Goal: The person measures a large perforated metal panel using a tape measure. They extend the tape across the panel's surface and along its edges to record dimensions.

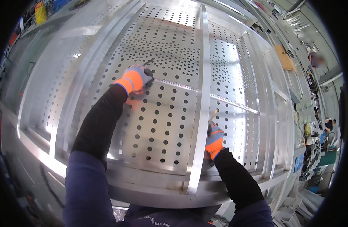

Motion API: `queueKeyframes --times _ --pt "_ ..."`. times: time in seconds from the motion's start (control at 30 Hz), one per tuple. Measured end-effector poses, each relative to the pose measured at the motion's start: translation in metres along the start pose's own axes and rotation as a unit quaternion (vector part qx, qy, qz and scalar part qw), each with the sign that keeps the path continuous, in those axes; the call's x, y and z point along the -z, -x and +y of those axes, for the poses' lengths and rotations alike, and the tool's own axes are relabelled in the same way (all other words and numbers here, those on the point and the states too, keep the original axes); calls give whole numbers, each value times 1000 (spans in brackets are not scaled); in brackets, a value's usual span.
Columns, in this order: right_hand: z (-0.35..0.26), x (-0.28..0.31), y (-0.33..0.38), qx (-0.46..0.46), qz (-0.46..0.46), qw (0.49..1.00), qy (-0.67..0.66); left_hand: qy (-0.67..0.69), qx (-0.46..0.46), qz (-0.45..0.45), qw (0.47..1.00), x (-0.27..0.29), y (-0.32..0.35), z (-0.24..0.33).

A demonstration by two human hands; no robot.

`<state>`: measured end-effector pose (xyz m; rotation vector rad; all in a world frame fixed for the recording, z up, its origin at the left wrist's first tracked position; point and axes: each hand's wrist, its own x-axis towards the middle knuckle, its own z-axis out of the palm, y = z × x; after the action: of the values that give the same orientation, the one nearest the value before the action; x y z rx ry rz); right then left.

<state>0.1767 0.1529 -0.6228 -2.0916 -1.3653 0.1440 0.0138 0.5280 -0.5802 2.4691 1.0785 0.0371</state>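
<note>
Nearest the person, the right hand (214, 140), in an orange and grey glove, rests just right of the upright rib (201, 98) that divides the perforated aluminium panel (159, 121). It is closed around a thin pencil-like marker (213, 115) whose tip points up toward the tape measure (208, 95). Further up and to the left of the rib, the left hand (135, 78), gloved the same way, is curled over the tape's case end and presses it down on the sheet. From there the blade runs rightward, crosses over the rib, and ends well to its right, near the panel's outer frame.

To do the marking well, the blade probably needs to stay taut and flat, since it bridges the raised rib and could lift or sag on either side. The left hand should hold its end firmly against the sheet so that it cannot slip. The marker tip is best brought right to the blade's edge, with the reading taken from straight above it.

Far beyond the rib, to its right, racks of metal profiles (295, 22) and a cardboard box (284, 56) line the workshop.
</note>
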Motion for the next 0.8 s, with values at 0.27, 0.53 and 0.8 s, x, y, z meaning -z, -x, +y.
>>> queueKeyframes --times 0.27,0.53,0.8 --pt "-12 -2 -9 -11 -23 1000 -3 -103 -15 56 993 4 -110 -13" --pt "4 -10 -3 -36 -25 999 -31 -62 80 -8 995 14 -154 39" --pt "9 -16 -1 -88 -35 995 -32 -106 53 15 993 10 -161 39"
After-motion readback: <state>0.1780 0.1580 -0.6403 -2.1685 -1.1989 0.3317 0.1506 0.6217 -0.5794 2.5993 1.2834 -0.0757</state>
